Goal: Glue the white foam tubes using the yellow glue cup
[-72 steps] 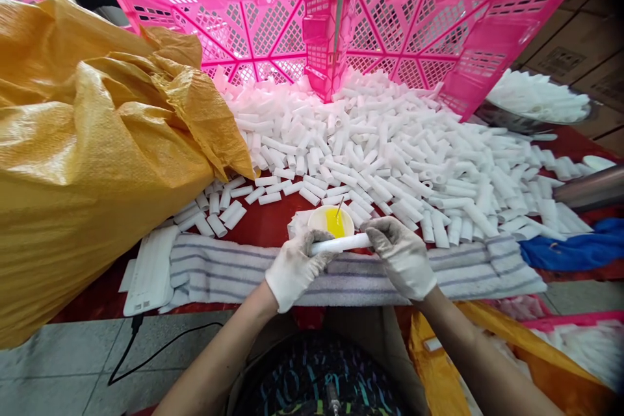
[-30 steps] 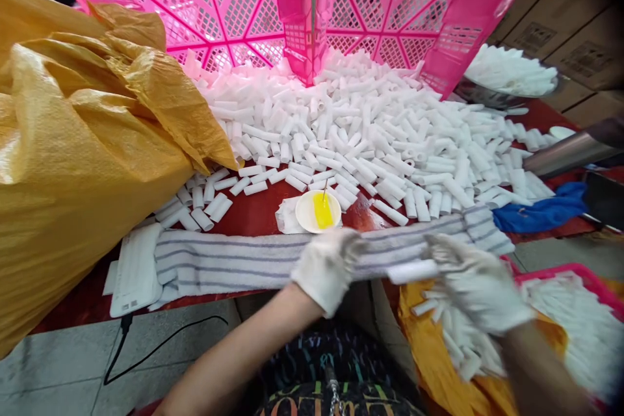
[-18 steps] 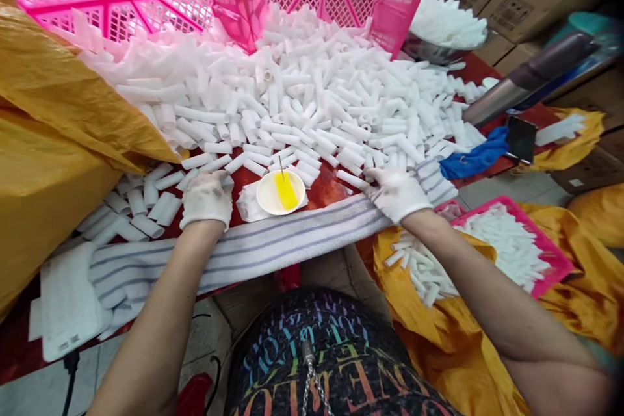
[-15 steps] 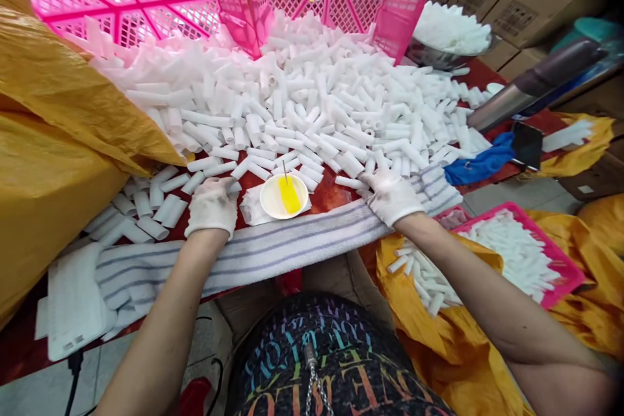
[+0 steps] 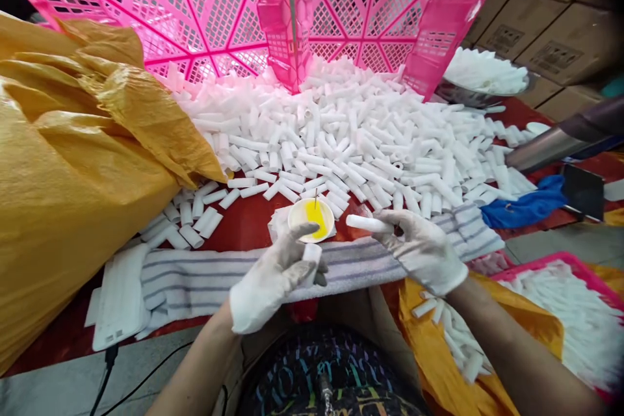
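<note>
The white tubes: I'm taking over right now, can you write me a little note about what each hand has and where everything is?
Left hand: gloved, holds a short tube in its fingers, just in front of the cup.
Right hand: gloved, pinches a long tube by one end, level, over the towel.
Cup: yellow liquid with a thin stick in it, on the red table.
Pile of loose tubes behind it, against two pink crates.
Done: white pieces fill the pink tray and lie on the yellow sack, low right.
Left: the big pile; the two tubes in hand are apart.
</note>
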{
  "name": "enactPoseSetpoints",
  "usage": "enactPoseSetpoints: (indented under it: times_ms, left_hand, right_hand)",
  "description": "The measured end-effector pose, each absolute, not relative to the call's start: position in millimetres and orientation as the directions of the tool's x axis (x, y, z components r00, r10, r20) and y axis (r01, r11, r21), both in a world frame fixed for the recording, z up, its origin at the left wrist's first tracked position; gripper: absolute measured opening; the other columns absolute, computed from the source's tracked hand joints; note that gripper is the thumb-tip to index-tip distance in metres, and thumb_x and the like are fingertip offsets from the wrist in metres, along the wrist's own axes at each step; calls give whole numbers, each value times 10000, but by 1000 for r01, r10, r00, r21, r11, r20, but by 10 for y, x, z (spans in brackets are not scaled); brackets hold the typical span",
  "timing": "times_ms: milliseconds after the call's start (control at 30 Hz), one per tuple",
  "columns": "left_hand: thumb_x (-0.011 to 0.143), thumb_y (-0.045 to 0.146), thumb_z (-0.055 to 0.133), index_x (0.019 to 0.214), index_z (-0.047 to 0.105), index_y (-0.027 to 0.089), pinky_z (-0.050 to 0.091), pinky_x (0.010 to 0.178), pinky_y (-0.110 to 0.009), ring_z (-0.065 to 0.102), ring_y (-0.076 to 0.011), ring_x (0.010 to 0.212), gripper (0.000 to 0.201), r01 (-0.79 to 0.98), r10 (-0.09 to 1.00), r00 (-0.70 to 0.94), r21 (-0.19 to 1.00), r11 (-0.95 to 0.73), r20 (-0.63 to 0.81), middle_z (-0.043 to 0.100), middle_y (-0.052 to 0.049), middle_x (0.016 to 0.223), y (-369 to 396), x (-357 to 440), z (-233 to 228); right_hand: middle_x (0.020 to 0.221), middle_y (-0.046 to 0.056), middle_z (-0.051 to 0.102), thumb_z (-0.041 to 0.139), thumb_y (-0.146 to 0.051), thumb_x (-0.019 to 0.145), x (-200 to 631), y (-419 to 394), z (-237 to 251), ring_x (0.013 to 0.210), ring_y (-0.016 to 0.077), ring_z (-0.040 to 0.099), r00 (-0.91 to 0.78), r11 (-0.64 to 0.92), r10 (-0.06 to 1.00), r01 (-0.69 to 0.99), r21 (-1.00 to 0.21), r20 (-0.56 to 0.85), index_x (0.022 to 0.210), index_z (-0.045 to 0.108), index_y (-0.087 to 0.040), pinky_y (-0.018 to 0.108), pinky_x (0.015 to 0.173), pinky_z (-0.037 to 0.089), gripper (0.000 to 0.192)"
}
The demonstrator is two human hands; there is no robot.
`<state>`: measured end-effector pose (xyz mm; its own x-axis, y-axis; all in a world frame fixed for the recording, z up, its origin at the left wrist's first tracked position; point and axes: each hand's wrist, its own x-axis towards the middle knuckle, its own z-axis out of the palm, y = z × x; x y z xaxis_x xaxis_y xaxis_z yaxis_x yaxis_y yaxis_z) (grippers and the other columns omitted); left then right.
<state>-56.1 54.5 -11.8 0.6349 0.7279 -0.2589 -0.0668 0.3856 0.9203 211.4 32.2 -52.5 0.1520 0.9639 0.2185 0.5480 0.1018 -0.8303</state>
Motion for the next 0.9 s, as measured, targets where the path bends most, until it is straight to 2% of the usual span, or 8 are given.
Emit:
enactPoseSetpoints:
  times_ms: [67,167,367,633,700,767,833,900]
  left_hand:
    - [816,373,622,1296,348,170,481,766,-337,614,-164,745,589,-124,679,686,878,462,-261,595,-31,812,501,-458,-150]
    - [802,368,647,1281,356,156,480,734,-328,604,-156,725,599,-181,673,698,849,497,-246,591,-37,815,522,-387,-249]
    - [777,379,677,1229,410,124,476,711,-329,600,-160,718,583,-229,676,675,788,572,-295,586,-50,820,506,-381,-343]
    - [788,365,672,1183,460,116,471,732,-324,610,-156,717,513,-258,722,624,793,551,-299,610,-59,826,387,-299,-281]
    - [783,381,674,1165,485,117,473,766,-331,606,-152,738,502,-229,742,594,819,526,-311,614,-57,837,359,-274,-266]
    - [791,389,660,1153,509,121,470,788,-324,600,-141,748,475,-169,785,533,869,465,-316,615,-47,835,352,-275,-271]
    - [802,375,648,1181,500,141,469,784,-306,605,-134,755,469,-128,832,461,904,407,-309,624,-35,835,387,-321,-297]
    - [798,359,651,1203,474,165,476,752,-289,622,-134,746,483,-132,875,373,916,378,-307,640,-28,847,471,-409,-334]
  right_hand:
    - [1000,57,665,661,-368,775,2012,294,-487,895,216,646,83,124,978,512,-850,193,1053,618,-222,342,826,552,316]
    - [1047,58,669,653,-383,781,1944,285,-425,955,219,647,21,122,988,480,-869,151,1066,626,-212,340,888,542,334]
    - [1074,66,670,616,-428,810,1897,273,-251,1008,206,637,32,-28,999,396,-918,-16,1059,625,-176,306,908,537,355]
    - [1117,36,646,612,-412,824,1842,253,-325,1053,161,597,-18,-7,1000,349,-937,-14,1102,609,-209,248,931,490,344]
    - [1079,40,651,603,-433,822,1808,256,-312,974,148,608,-24,-60,997,324,-944,-72,1093,616,-195,230,855,505,361]
    - [909,37,664,592,-469,816,1779,294,-298,777,118,600,-34,-153,985,281,-947,-169,1072,628,-172,209,693,504,394]
    - [706,13,612,555,-515,822,1757,384,-315,593,88,519,-42,-248,964,213,-945,-262,1065,636,-150,198,540,439,446]
    - [598,-8,546,500,-551,835,1728,524,-378,503,76,445,-14,-301,952,134,-944,-305,1074,639,-136,200,463,368,499]
